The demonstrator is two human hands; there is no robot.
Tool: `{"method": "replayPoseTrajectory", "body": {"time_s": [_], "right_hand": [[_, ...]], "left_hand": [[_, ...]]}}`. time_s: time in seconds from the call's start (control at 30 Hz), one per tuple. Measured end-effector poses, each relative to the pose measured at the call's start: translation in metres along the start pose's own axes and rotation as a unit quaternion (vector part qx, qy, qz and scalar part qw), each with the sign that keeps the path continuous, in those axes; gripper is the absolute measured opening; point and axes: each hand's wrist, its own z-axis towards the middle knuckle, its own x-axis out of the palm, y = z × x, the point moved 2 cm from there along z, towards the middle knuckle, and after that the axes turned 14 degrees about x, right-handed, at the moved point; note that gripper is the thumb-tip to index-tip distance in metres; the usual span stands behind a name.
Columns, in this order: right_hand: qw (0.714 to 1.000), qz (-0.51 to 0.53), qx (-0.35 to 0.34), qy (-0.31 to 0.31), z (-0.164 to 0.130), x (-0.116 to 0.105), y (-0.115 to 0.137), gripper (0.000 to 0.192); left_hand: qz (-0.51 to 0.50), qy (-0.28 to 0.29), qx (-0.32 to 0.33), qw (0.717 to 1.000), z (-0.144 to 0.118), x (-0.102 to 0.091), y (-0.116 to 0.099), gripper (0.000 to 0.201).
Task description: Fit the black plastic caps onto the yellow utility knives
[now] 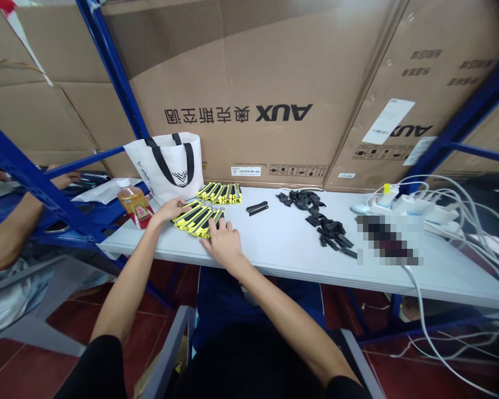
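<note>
A fanned row of yellow-and-black utility knives (196,219) lies side by side near the front left of the table. My left hand (171,210) is closed against the left end of this row, fingertips on the outer knives. At the right end, my right hand (225,243) has its fingers bent over the last knives, with the thumb at their near ends. Just behind sits a second row of the same knives (219,193), untouched. A separate black piece (256,208), long and narrow, rests to the right of the rows.
Small black plastic parts (332,230) lie in a loose pile mid-right. A white tote bag (170,166) and a drink bottle (135,204) stand at the left. Power strips with white cables (419,208) crowd the right end. Large cartons (249,66) rise behind. Another person's arm (14,227) shows far left.
</note>
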Motion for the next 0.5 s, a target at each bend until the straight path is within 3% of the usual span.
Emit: {"method": "replayPoseTrajectory", "body": {"time_s": [0.1,0.23,0.5], "right_hand": [[1.000,-0.007,-0.001,-0.001,0.000,0.000,-0.010,0.050],[0.999,-0.027,0.003,-0.022,-0.010,-0.010,-0.043,0.047],[0.999,0.002,-0.019,-0.033,-0.032,-0.040,-0.154,0.045]], "left_hand": [[0.061,0.006,0.014,0.998,-0.004,0.006,0.001,0.049],[0.127,-0.005,0.011,0.992,-0.009,0.013,-0.001,0.040],[0.179,0.002,0.026,0.983,-0.021,0.024,-0.011,0.043]]}}
